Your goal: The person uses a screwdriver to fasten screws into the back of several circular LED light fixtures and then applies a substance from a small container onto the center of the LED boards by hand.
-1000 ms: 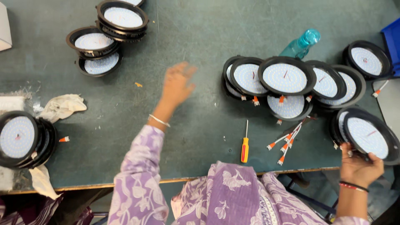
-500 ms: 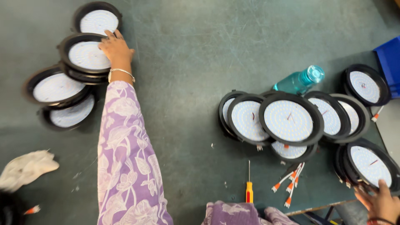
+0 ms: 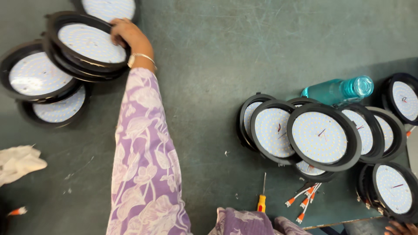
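purple-sleeved left hand [image 3: 124,34] outstretched, gripping tilted round lamp [image 3: 89,43] rim.

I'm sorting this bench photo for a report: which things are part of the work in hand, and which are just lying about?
In hand:
- left hand gripping the top round lamp
- lamp stack beside it
- row of lamps at right
- right hand, barely in view at a lamp's edge

Lying about:
- teal bottle
- screwdriver
- white rag
- loose wires

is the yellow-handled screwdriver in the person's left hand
No, the yellow-handled screwdriver lies on the green table near its front edge, while the left hand grips the rim of a round black LED light disc far away.
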